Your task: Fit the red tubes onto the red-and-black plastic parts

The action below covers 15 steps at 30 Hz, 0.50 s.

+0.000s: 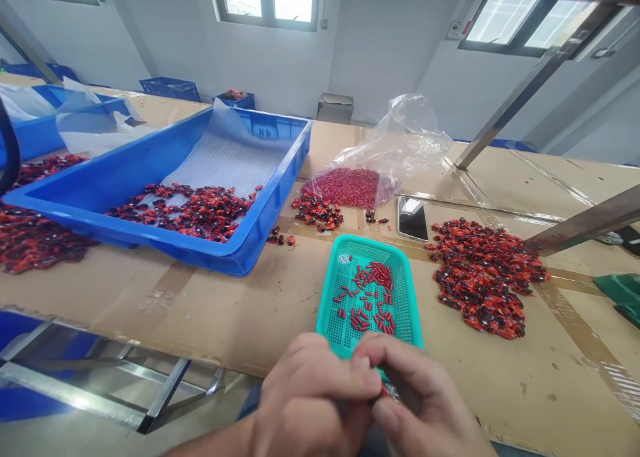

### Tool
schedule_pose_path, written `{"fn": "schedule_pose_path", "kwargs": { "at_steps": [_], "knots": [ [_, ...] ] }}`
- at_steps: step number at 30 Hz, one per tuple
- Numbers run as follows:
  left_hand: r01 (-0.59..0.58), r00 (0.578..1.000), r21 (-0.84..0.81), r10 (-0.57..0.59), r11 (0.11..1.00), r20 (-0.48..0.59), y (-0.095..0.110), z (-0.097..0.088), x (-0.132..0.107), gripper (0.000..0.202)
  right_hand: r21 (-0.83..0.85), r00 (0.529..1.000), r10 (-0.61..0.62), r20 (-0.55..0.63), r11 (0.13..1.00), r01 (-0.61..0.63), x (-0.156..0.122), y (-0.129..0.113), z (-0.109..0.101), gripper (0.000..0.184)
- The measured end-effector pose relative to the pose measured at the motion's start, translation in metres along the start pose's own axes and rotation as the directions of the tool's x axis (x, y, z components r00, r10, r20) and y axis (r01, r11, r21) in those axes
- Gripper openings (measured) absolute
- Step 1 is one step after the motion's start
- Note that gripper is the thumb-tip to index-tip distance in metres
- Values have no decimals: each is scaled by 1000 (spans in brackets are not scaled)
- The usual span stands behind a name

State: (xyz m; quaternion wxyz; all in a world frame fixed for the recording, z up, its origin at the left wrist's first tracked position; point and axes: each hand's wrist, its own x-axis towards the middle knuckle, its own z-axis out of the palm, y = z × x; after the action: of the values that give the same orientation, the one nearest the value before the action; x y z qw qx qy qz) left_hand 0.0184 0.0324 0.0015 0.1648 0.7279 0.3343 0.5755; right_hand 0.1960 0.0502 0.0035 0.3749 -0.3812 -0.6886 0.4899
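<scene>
My left hand (313, 393) and my right hand (425, 397) meet at the near edge of the table, fingers closed in a pinch. Between them shows a small red-and-dark piece (389, 391); most of it is hidden by the fingers. Just beyond my hands is a green perforated basket (327, 297), its near end partly covered by them. Several short dark-red rods (380, 275) lie scattered inside it. To the right spreads a heap of small red-and-black pieces (483, 277) on the cardboard-covered table.
A large blue tray (235, 247) at the left holds more red-and-black pieces on a white liner. Behind the basket stands a clear plastic bag (345, 183) of red rods, near a smaller pile (317, 211) and a phone (413, 218). A metal post (580, 223) slants at the right.
</scene>
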Motion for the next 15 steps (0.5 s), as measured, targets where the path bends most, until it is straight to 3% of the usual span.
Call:
{"fn": "schedule_pose_path", "kwargs": {
  "at_steps": [3,5,7,10,13,15],
  "knots": [
    [-181,977,153,159,971,145,-24,-6,22,6,-150,982,46,-183,986,-74,-1,16,-27,34],
    [-243,953,380,147,892,264,-55,-14,35,11,-335,915,19,-403,927,-167,-2,31,-58,35],
    [-226,950,473,84,852,302,-95,-22,44,15,-540,827,-55,-559,782,-313,-5,48,-97,45],
    [-193,928,577,-43,794,370,-155,-32,57,14,-685,781,-89,-618,550,-479,-9,73,-154,63],
    [-180,879,638,-169,749,447,-193,-34,66,22,-716,772,-114,-626,476,-510,-12,89,-189,72],
    [-177,846,656,-227,734,482,-206,-34,69,24,-734,762,-165,-626,456,-504,-11,94,-195,77]
  ]
}}
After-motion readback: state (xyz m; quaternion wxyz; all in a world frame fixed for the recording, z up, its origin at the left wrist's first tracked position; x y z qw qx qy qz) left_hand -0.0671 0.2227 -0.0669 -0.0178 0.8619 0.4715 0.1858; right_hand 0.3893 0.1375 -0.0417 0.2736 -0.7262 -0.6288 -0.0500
